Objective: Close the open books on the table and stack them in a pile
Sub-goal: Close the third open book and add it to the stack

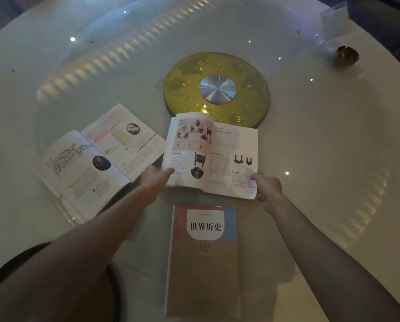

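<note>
Both hands, left hand [156, 176] and right hand [267, 185], grasp the middle open book [210, 154] by its near corners | closed book [203, 259] lies nearest on tabletop [322, 140] | risk: folding may crease loose pages or nudge left open book [101, 159].

Head view — looks steeply down, close over the table [333, 140].

Two bare forearms, uncovered by any sleeve, enter from the bottom edge. The bare left hand [156, 177] and bare right hand [267, 185] carry no visible ring, watch, bracelet or glove. Dim light blurs finer details such as the nails.
</note>
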`<state>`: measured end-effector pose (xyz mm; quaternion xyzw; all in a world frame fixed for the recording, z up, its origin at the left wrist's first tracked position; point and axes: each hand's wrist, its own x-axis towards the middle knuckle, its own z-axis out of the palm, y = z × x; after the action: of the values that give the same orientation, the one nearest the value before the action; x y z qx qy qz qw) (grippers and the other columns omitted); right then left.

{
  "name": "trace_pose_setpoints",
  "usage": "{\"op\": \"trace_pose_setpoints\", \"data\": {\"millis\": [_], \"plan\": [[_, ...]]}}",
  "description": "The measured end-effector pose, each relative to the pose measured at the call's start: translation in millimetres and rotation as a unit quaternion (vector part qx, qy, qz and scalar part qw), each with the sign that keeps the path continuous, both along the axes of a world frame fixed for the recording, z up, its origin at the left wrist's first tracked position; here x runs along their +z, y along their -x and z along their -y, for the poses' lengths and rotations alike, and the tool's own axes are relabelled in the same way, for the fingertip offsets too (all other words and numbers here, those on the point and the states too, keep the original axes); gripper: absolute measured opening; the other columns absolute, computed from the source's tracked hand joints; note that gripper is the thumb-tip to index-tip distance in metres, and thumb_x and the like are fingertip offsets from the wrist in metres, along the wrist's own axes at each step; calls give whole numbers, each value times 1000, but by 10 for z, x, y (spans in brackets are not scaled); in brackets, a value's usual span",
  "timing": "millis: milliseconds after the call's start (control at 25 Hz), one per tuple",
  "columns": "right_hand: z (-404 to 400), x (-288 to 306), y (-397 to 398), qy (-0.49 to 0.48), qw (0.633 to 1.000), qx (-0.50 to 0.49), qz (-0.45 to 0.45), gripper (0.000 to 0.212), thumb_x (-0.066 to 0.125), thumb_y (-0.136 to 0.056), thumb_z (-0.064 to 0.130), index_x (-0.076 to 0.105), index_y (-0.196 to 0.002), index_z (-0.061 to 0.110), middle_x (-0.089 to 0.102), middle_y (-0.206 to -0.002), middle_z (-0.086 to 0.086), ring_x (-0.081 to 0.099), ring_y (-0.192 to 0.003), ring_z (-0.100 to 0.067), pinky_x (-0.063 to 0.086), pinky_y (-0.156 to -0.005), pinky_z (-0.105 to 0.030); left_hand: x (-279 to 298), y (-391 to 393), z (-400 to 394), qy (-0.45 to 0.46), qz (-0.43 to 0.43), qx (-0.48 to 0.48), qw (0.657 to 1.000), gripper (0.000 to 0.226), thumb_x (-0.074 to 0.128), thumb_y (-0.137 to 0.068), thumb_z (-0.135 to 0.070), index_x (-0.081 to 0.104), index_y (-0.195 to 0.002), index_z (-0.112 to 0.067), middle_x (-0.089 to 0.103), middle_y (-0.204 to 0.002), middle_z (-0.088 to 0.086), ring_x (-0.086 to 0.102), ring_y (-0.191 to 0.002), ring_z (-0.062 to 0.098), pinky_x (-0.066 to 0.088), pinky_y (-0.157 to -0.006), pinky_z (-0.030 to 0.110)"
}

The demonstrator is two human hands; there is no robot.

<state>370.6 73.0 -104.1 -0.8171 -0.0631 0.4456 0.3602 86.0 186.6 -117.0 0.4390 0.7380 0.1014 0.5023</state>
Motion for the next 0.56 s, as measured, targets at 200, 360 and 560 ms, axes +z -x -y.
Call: {"op": "trace_pose_setpoints", "data": {"millis": [200, 360, 560], "plan": [[-149, -31, 83, 4, 999, 24, -42, 28, 68, -92, 12, 69, -118, 3, 75, -112, -12, 70, -78, -19, 49, -50, -23, 6, -98, -64, 55, 67, 11, 996, 57, 77, -82, -49, 60, -110, -2, 60, -94, 7, 52, -76, 17, 36, -57, 26], [-155, -48, 117, -16, 999, 43, -29, 19, 55, -92, 3, 68, -95, 16, 76, -112, -10, 75, -92, -26, 64, -79, -42, 57, 6, -87, 35, 161, 54, 985, 41, 79, -85, -30, 68, -111, -1, 74, -97, 10, 71, -77, 21, 58, -68, 34], [-71, 160, 52, -78, 995, 59, -19, 38, 48, -90, -6, 60, -118, 16, 72, -118, -10, 74, -99, -29, 64, -80, -46, 297, 103, -93, -28, 219, 62, 973, 20, 70, -93, -10, 59, -110, -6, 72, -110, 16, 75, -97, 32, 64, -72, 40]]}}
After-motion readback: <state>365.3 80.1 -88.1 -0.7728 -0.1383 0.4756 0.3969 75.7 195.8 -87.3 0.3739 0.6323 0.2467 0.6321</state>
